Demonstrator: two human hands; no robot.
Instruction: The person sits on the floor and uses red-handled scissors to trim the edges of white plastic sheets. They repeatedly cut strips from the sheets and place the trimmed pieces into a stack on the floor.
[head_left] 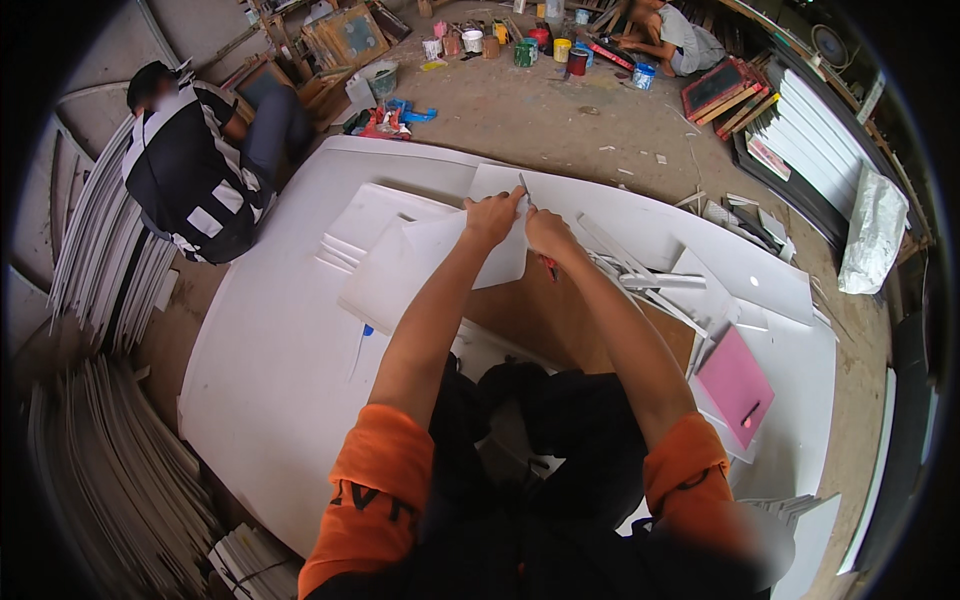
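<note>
White sheet pinned under clenched left hand; right hand grips 1 cutter.

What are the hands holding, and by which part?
The left hand presses on a white sheet near its top edge; the right hand grips a cutter, mostly hidden.

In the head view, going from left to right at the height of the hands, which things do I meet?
Seated person in black-and-white top → stack of white boards → left hand → right hand → loose white strips → white sack.
</note>
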